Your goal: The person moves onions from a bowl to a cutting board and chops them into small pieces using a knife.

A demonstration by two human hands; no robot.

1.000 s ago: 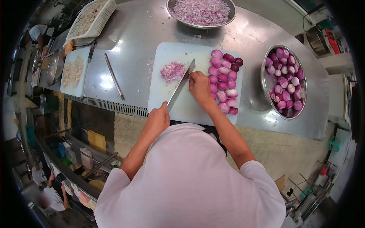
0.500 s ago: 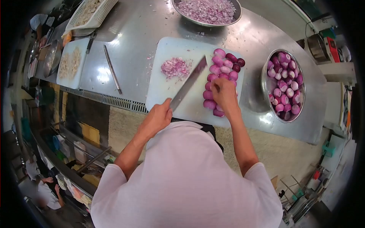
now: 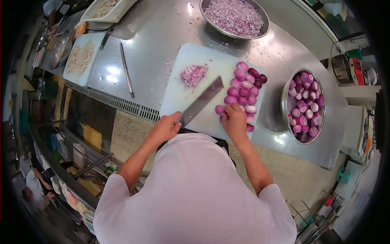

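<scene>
My left hand (image 3: 165, 127) is wrapped around the handle of a broad kitchen knife (image 3: 202, 101), its blade slanting up and right over the white cutting board (image 3: 178, 95). With fingertips pinched together, my right hand (image 3: 235, 120) is down among small peeled red onions (image 3: 243, 91) lined up along the board's right side. It appears to grip one at the lower left of the rows; its fingers partly cover that onion. Beyond the blade, a small heap of chopped onion (image 3: 193, 75) lies on the board.
A metal bowl (image 3: 283, 105) of whole peeled onions stands right, and a bowl (image 3: 266, 29) of chopped onion at the back. A metal rod (image 3: 126, 70), a second board (image 3: 94, 40) with pale pieces and a white basket (image 3: 118, 14) are left. Another person (image 3: 34, 185) is far lower left.
My right hand has moved down the onion rows toward me, and an onion there now sits further left. The knife remains in my left hand. The view has shifted and turned slightly.
</scene>
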